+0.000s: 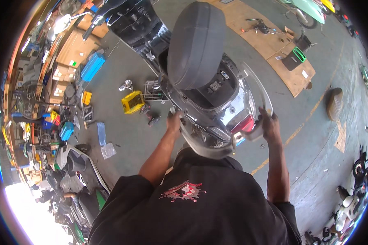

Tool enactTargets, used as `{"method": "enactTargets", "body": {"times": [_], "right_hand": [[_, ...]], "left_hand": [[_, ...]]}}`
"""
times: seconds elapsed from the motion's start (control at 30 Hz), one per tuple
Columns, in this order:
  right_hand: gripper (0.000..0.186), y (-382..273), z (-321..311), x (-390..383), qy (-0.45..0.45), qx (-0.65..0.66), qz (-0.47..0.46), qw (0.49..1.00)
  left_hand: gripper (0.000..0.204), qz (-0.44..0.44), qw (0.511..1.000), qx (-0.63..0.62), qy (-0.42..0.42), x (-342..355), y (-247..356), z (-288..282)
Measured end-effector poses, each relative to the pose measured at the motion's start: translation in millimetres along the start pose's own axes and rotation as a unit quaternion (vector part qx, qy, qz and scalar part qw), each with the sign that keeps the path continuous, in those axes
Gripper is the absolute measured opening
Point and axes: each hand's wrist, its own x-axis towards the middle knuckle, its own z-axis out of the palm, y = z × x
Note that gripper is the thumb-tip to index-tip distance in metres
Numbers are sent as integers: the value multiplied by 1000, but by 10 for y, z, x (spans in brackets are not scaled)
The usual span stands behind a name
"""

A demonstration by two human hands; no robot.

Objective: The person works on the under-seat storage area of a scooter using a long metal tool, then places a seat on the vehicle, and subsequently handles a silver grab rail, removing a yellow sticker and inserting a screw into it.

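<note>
A scooter with its black seat (198, 45) tipped up stands before me, its rear end toward my body. Around its tail runs a silver grab rail (210, 152), curved and slightly blurred. My left hand (174, 123) is closed around the rail's left arm. On the other side, my right hand (270, 125) grips it just right of the red tail light (243, 123). The rail sits a little apart from the tail panel; whether it touches anywhere I cannot tell. Under the raised seat, the black storage well (210, 93) lies exposed.
Left of the scooter, a yellow crate (132, 102) and a power drill (153, 119) are on the floor. Beyond stand a blue box (93, 66) and crowded shelves. Flattened cardboard (270, 45) with parts and a black-green bin (294, 59) lies at the right. More motorbikes line both edges.
</note>
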Motion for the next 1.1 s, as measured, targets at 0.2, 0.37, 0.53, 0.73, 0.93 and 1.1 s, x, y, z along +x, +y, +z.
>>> {"method": "enactTargets", "body": {"times": [0.2,0.37,0.53,0.73,0.93,1.1], "right_hand": [[35,8,428,977,-35,-26,29,999],[39,32,544,1262,-36,-51,39,997],[39,-56,494,1306,-1,-58,59,997],[41,-84,515,1464,-36,-157,31,986],[45,-424,703,1781,3,-369,-83,926],[60,-773,1190,2146,-94,-532,-30,841]], "left_hand": [[34,34,986,72,148,753,-190,110],[44,3,985,109,134,1030,-339,42],[56,-34,979,146,139,1110,-413,213],[65,-46,967,152,199,1300,-622,33],[50,-59,987,145,46,937,9,267],[35,5,978,194,74,1320,-461,-147]]}}
